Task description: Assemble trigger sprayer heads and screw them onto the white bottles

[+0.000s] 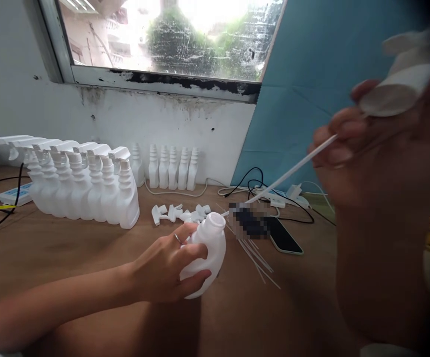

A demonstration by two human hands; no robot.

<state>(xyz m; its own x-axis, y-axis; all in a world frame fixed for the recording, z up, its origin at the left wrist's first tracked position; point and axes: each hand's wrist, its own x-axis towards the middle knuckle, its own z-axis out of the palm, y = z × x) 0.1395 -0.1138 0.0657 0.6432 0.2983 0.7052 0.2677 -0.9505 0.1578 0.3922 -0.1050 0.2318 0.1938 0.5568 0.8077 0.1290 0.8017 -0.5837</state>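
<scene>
Row of white bottles (79,183) with spray heads, on a brown surface (74,253); left hand (166,263), fingers curled around a tilted, open-necked bottle (215,250) at centre; loose white tubes (252,257); phone (285,236); right hand (367,158), blurred, fingers closed on a spray trigger (395,94) whose tube (291,173) slants down toward that bottle's mouth.

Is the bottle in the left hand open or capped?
Open: the white plastic bottle in the left hand shows a bare, uncovered mouth.
</scene>
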